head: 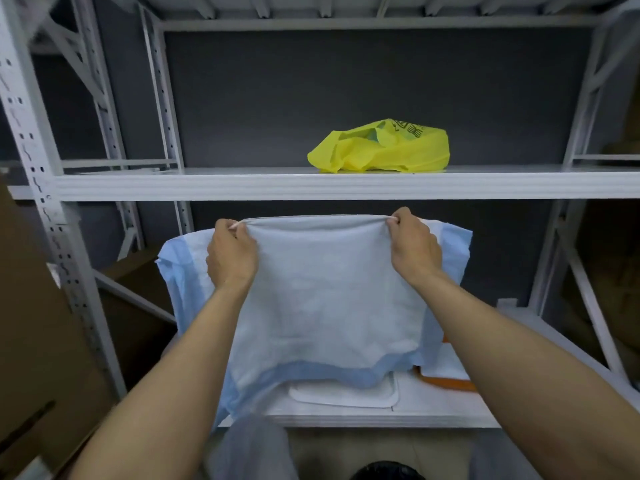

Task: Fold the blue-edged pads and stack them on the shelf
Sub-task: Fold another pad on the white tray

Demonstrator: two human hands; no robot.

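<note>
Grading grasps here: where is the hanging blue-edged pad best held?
Along its top edge, one pinch near each end, from the person's side. The blue-edged pad hangs limp, so spaced pinches, as the left hand and right hand make, hold it flat.

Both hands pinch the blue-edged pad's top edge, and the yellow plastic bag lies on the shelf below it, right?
No: head view shows the yellow plastic bag on the white shelf above the pad. Left hand and right hand pinch its top edge.
</note>
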